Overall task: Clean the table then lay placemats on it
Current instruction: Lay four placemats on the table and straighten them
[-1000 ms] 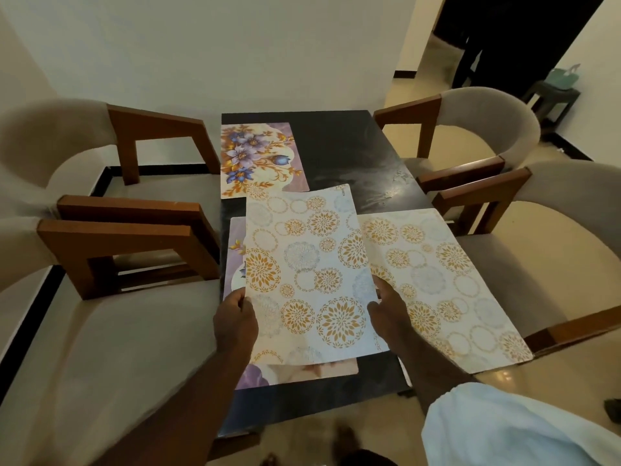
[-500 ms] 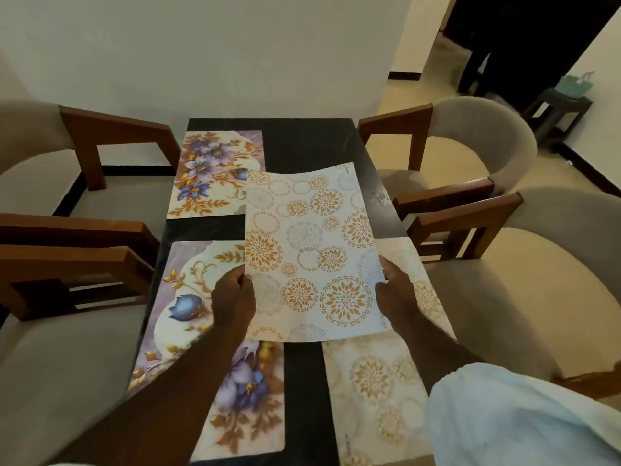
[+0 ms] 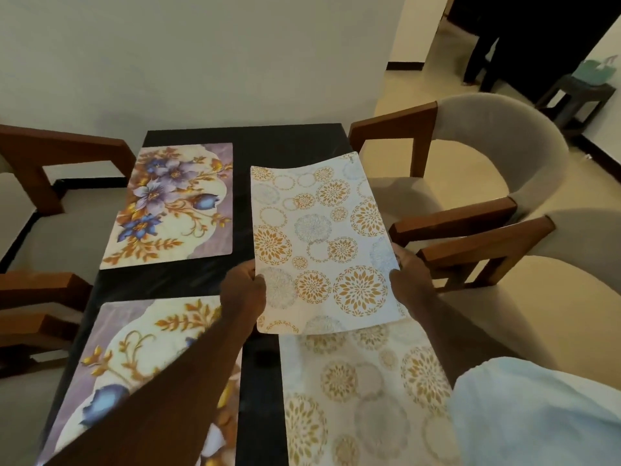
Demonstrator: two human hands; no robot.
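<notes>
Placemat (image 3: 322, 243) with gold circles — held over far-right part of table (image 3: 265, 142) | left hand (image 3: 243, 290) pinches its left edge, right hand (image 3: 408, 274) its right edge | looks thin, light, bendy — far end bows; likely best held by both side edges.

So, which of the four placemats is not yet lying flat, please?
The far-right circle-patterned placemat: the left hand and right hand hold its sides, and it alone curves above the table.

i see a black table (image 3: 285, 142) bearing a far-left floral placemat (image 3: 171, 203), a near-left floral placemat (image 3: 134, 338) and a near-right gold-circle placemat (image 3: 363, 391).
</notes>
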